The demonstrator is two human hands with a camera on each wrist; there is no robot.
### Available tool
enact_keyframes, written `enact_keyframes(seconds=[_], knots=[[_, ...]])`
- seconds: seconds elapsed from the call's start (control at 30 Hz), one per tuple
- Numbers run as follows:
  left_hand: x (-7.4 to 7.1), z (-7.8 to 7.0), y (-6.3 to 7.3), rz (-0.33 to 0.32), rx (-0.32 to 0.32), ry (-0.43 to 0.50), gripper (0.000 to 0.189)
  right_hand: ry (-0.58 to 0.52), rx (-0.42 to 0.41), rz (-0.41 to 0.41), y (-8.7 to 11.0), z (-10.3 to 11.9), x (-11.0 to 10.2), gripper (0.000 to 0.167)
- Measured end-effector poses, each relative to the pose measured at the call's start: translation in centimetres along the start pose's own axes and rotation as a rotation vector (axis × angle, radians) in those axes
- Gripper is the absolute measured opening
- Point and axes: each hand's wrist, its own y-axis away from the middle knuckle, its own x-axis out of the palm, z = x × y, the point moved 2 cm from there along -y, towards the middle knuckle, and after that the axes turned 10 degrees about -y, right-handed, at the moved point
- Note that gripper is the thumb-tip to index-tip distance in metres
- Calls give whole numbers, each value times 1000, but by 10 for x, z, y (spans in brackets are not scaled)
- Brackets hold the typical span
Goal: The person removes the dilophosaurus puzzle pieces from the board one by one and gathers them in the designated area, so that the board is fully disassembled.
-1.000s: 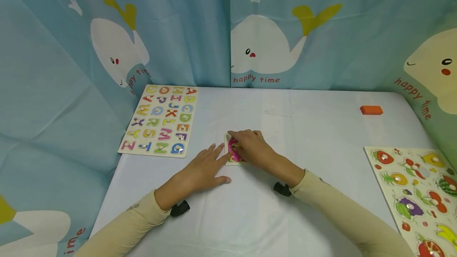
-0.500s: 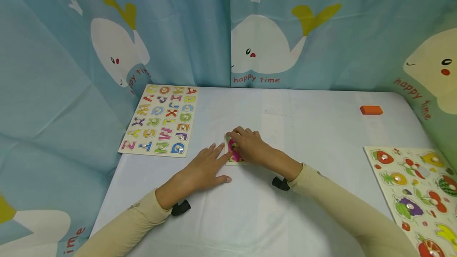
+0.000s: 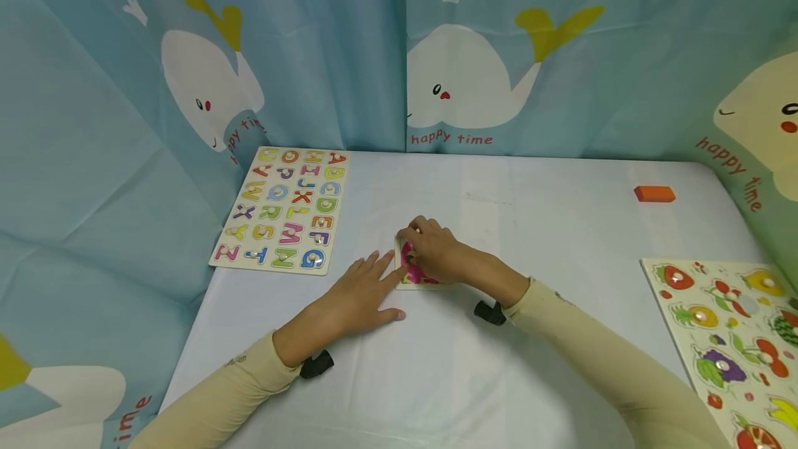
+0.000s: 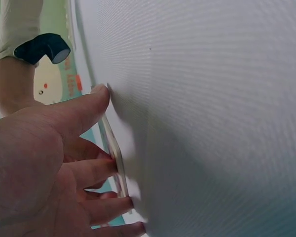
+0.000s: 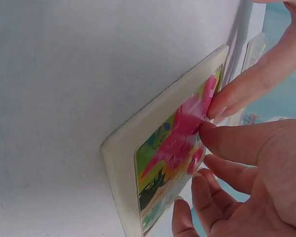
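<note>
A small white jigsaw board [image 5: 163,111] with a bright pink figure [image 5: 185,123] on a green ground lies flat at the middle of the table. My left hand [image 3: 358,300] rests palm down at its left side, fingers spread and straight; the index fingertip [image 5: 219,106] touches the board's picture. From the right, my right hand [image 3: 439,255] reaches over the board with bent fingers. Its thumb [image 5: 219,136] and fingertips pinch at a pink jigsaw piece on the picture, and this hand hides the board's upper right part in the head view.
An alphabet puzzle board [image 3: 277,210] lies at the back left. At the right edge lies a fruit puzzle board [image 3: 717,338], with an orange block [image 3: 654,194] farther back. Blue whale-print curtains [image 3: 349,54] enclose the white table [image 3: 548,220].
My right hand has shifted slightly and its fingers have bent more over the board, uncovering a little more of the pink picture. The left hand holds its place; the head view has turned slightly.
</note>
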Motion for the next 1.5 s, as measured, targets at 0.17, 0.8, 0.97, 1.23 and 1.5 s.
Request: enact_keyframes(seconds=[0.17,0.8,0.97,1.23,1.5], knots=[[0,-1,0,-5,3,-3,79,-10,1,-20,0,-1,1,55],[0,-2,-1,10,-13,-8,79,-94,-98,-154,10,-7,1,50],[1,-2,0,10,-14,-13,79,-118,-38,-104,5,-7,-1,50],[3,-2,-1,6,-11,-18,79,-104,10,-93,3,-3,-3,52],[2,-2,-1,15,-16,-24,79,-95,-36,-189,6,-5,-2,33]])
